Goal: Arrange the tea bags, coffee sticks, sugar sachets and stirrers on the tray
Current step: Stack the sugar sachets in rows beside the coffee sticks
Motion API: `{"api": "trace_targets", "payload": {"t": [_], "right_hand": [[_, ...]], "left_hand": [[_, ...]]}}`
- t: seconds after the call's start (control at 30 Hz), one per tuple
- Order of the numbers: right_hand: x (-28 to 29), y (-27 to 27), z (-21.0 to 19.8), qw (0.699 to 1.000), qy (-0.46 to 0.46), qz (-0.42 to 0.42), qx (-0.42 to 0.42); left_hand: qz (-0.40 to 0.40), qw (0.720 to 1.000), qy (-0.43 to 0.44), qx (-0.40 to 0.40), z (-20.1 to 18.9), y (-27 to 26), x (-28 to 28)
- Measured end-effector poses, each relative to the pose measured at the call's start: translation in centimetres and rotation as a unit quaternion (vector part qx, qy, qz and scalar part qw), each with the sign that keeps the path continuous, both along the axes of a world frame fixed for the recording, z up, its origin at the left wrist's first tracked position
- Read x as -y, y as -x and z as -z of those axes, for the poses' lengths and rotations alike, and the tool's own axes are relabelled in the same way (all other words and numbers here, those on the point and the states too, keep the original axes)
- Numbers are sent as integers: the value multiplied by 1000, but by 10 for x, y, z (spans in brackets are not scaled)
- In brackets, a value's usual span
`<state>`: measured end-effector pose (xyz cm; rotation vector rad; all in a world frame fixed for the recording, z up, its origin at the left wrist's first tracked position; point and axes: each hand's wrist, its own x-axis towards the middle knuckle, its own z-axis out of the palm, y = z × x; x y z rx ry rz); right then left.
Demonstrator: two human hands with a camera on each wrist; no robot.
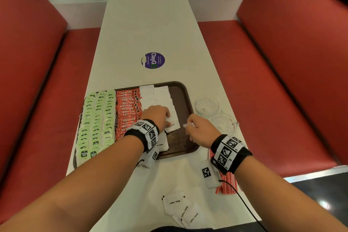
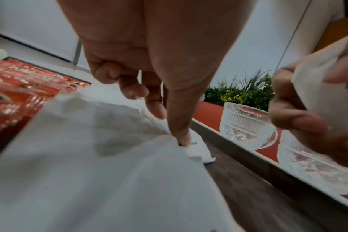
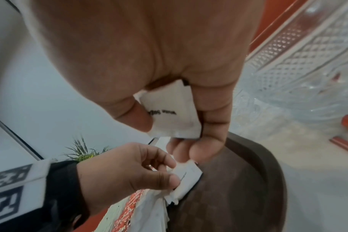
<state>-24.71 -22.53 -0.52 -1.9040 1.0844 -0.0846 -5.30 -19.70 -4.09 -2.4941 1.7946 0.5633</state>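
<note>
Stretching away toward twelve o'clock, the long white laminate table (image 1: 150, 30) sits between two red upholstered booth benches (image 1: 33, 73), with a pale wall at its far end and a round purple sticker (image 1: 153, 60) near its middle. On its near half lies the dark brown plastic tray (image 1: 181, 98), carrying rows of green tea bags (image 1: 98, 117) at nine o'clock, red coffee sticks (image 1: 129, 111) beside them, then white paper sugar sachets (image 1: 160, 96) in rows. The left hand (image 1: 157, 116) rests on those rows, thumb and fingertips pinching a sachet's edge. The right hand (image 1: 199, 128), at the tray's three o'clock rim, has its fingers curled round one held sugar sachet (image 3: 173, 113). Two cut-glass cups (image 1: 207, 104) stand just beyond that rim. Red-and-white striped stirrers (image 1: 226, 184) lie at five o'clock under the right wrist, and loose sachets (image 1: 180, 211) lie at six o'clock. Green foliage (image 2: 242, 92) shows behind the bench.
</note>
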Motion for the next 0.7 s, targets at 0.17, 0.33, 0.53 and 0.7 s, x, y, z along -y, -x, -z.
{"api": "trace_targets", "payload": {"t": [0.17, 0.33, 0.53, 0.7], "right_hand": [[5, 1, -5, 1000, 3, -12, 10], [8, 1, -6, 999, 34, -33, 21], [16, -3, -2, 998, 21, 12, 62], [14, -10, -2, 998, -15, 18, 55]], "left_hand": [[50, 999, 4, -1, 0, 9, 0], [69, 997, -15, -7, -7, 7, -1], [-1, 964, 100, -245, -34, 3, -20], [17, 962, 98, -253, -37, 1, -31]]}}
